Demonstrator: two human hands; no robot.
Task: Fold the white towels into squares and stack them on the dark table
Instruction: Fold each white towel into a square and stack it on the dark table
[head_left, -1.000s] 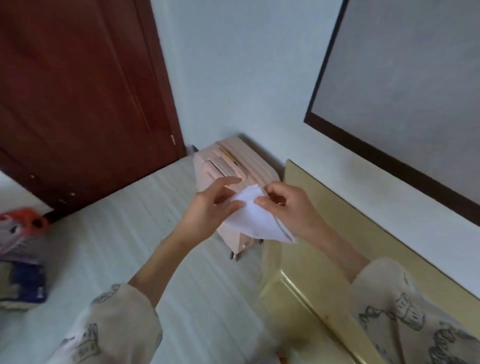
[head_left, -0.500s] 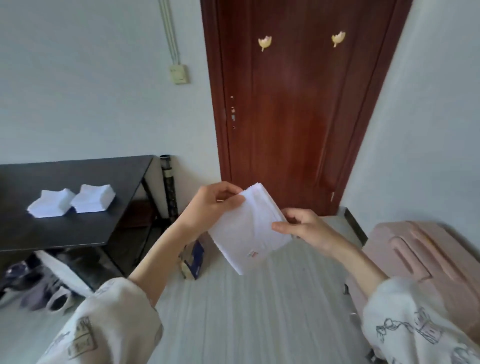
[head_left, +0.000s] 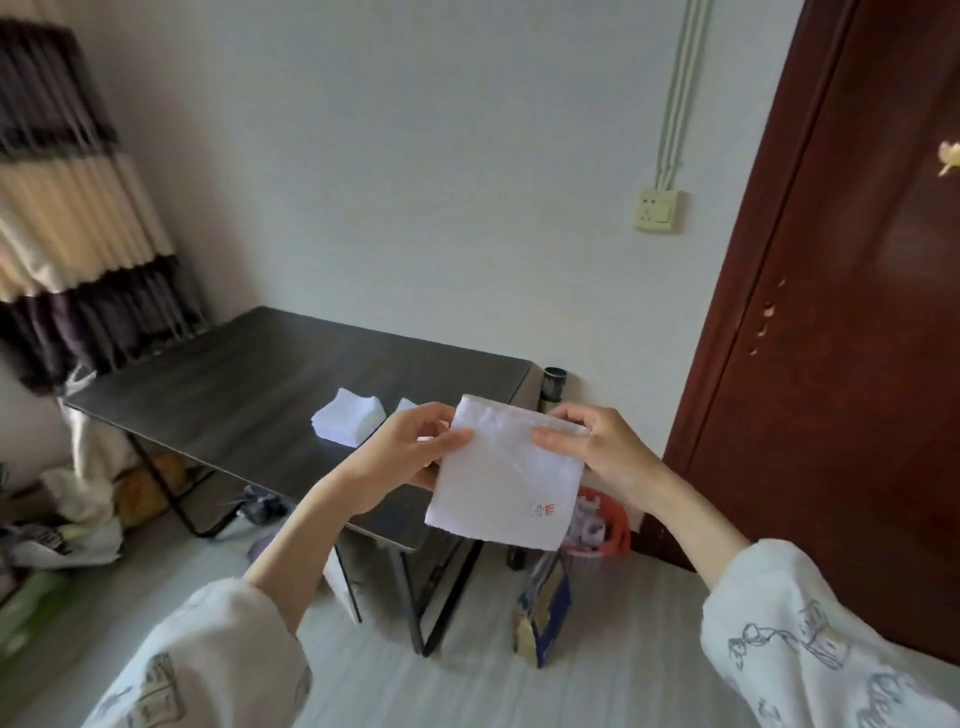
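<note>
Both hands hold one folded white square towel (head_left: 506, 475) up in the air, in front of the near right corner of the dark wood-grain tabletop (head_left: 249, 384). The left hand (head_left: 402, 460) pinches the towel's upper left edge, thumb lying flat across the front face and fingers curled behind. The right hand (head_left: 597, 449) pinches the upper right corner, thumb on the front and fingers wrapped over the top edge. The towel hangs tilted, its lower right corner bearing a small red embroidered mark (head_left: 546, 510).

On the tabletop behind the left hand sits a stack of folded white towels (head_left: 347, 422); just to its right a second white folded piece (head_left: 406, 406) peeks out, mostly hidden by the left hand's fingers. The held towel touches neither.

Around them: a striped cream and dark purple curtain (head_left: 67, 208) hangs at the far left, with bags and bundles (head_left: 67, 525) heaped on the floor below it. A dark red wooden door (head_left: 841, 322) fills the right side, and a cream wall socket (head_left: 658, 210) sits on the pale wall beside it. Below the held towel stand a red basket (head_left: 615, 530) and a blue and yellow carton (head_left: 543, 613) on the pale floor, by the table's black metal legs (head_left: 441, 597). A dark cylinder (head_left: 554, 383) stands against the wall past the table's far right corner.
</note>
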